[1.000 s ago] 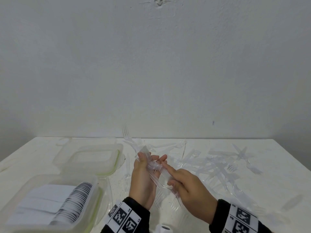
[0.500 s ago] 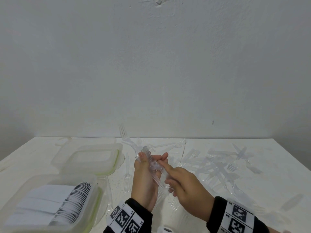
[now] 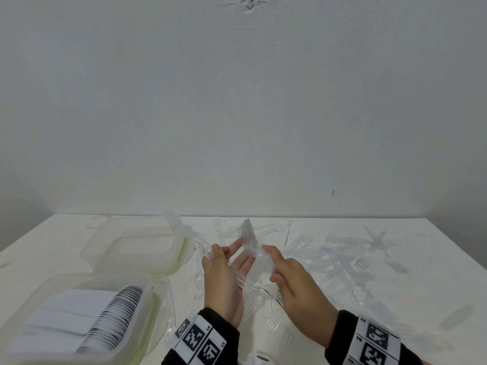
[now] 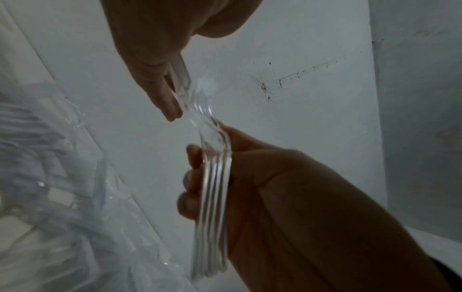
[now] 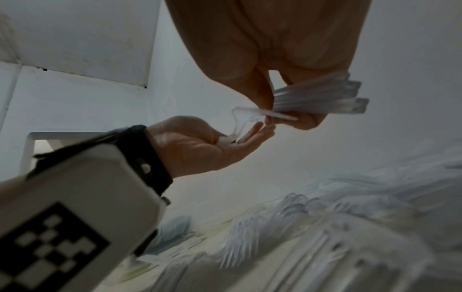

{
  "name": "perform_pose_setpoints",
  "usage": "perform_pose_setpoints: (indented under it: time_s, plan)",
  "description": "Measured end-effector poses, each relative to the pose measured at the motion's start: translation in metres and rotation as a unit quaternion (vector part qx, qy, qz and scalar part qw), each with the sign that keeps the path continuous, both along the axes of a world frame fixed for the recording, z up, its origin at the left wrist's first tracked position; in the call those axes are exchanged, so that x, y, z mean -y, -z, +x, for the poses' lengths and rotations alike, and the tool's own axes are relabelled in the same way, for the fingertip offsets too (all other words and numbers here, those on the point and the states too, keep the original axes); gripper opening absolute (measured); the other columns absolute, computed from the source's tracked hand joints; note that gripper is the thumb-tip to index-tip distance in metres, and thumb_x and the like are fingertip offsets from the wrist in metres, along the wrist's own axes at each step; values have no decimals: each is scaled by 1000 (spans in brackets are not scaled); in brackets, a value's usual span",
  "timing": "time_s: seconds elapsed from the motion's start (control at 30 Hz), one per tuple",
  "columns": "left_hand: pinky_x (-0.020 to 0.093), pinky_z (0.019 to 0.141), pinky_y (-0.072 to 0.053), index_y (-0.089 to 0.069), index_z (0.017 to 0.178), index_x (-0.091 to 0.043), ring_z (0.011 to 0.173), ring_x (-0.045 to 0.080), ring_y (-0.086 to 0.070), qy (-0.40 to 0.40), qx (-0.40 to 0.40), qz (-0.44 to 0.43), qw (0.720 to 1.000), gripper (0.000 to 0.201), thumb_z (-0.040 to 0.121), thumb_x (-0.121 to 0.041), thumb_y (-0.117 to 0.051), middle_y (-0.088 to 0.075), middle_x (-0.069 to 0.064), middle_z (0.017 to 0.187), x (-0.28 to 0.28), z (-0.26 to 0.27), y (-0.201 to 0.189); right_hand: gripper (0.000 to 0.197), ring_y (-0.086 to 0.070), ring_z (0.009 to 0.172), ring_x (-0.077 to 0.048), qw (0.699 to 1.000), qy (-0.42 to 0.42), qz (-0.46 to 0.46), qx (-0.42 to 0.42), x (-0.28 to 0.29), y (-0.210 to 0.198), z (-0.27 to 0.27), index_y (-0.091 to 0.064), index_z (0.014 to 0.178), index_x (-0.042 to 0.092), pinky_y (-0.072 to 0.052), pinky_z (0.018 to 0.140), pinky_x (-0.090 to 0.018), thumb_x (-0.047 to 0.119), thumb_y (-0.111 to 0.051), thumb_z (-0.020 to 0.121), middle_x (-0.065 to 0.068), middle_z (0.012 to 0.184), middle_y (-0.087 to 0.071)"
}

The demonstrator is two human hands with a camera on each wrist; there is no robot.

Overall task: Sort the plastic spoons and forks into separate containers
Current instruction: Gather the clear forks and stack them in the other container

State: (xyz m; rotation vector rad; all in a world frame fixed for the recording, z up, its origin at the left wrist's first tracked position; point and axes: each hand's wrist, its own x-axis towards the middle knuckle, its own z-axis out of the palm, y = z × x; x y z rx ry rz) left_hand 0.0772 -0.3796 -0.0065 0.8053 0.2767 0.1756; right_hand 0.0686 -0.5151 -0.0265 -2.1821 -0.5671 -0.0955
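Forks (image 3: 350,262) and other clear plastic cutlery lie scattered across the right half of our white desk (image 3: 434,259), but we go left to right. At the near left a clear box (image 3: 79,312) holds a stack of white spoons. Behind it sits a second clear box (image 3: 134,248) with a green-edged rim. At the middle, above the desk, our left hand (image 3: 224,283) curls its fingers round a bundle of forks (image 4: 212,197), tines pointing away over the second box. Just beside it, our right hand (image 3: 297,288) pinches one single fork (image 3: 249,237) between thumb and fingertips, tines up, and also holds a few handles against the palm.
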Motion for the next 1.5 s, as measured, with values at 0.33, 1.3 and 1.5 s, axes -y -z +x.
perform_pose_setpoints:
  time_s: [0.33,1.3,1.5]
  plan:
    - [37,85,-55,-39,104,-8,97,32,-68,-57,33,26,997,25,106,-30,-27,-66,21,100,-5,10,-4,38,-46,67,-13,935,-9,183,-303,24,-18,5,-54,123,34,-27,50,-21,21,-66,91,7,60,-53]
    - [13,62,-41,-70,98,-20,63,-4,-55,166,73,436,882,14,91,-30,-63,-72,-15,86,-29,4,-14,33,-23,42,-7,897,37,216,-384,40,-127,64,-54,112,13,-19,31,-14,-5,-58,85,-6,57,-60]
    - [5,62,-43,-75,96,-25,70,-7,-61,167,63,430,885,13,84,-20,-73,-71,-13,81,-27,3,-11,30,-26,38,-6,862,55,249,-438,36,-127,67,-48,106,15,-18,32,-14,-5,-57,85,-7,57,-61]
